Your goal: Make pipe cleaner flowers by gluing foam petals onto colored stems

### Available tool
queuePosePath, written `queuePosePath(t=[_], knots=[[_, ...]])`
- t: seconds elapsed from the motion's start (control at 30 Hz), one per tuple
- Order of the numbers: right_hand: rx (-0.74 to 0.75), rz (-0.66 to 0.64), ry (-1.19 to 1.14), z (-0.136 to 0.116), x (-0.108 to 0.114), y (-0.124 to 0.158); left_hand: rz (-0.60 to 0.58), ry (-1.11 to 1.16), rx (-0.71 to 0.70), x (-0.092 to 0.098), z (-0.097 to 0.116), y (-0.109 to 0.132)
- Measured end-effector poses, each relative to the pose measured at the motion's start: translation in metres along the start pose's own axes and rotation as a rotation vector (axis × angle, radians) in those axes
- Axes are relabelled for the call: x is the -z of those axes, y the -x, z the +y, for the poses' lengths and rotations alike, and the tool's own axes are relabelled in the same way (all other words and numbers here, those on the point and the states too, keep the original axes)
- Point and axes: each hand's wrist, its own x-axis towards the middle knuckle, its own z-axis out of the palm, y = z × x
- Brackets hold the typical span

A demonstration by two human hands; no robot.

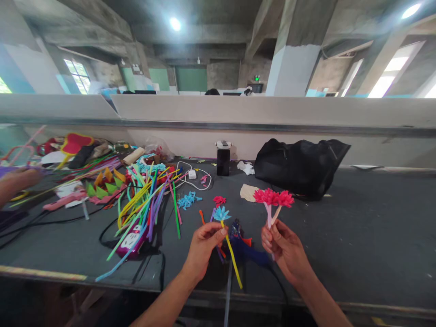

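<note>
My left hand pinches the yellow stem of a light blue pipe-cleaner flower between thumb and fingers. The stem's lower end slants down past the hand. In my right hand are two pinkish-red pipe-cleaner flowers, held side by side, one stem lilac and the other peach. Between the hands, a dark blue tool with an orange part lies on the table, partly hidden. A red fuzzy piece and a pile of light blue pieces lie just beyond my left hand.
Left of my hands, loose pipe cleaners heap over a purple device. A phone stands upright at the back, near a white cable. A black bag sits back right. Another person's hand is at far left.
</note>
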Motion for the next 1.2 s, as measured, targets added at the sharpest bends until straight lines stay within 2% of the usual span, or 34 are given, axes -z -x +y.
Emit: queuePosePath(t=[0.77, 1.2], knots=[[-0.081, 0.014, -0.002, -0.0013, -0.0027, 0.0022, -0.038, 0.005, 0.021, -0.0008, -0.0025, 0.0021], [-0.074, -0.025, 0.033, 0.0024, -0.0027, 0.0037, -0.050, -0.008, 0.024, -0.0013, -0.0009, 0.0016]])
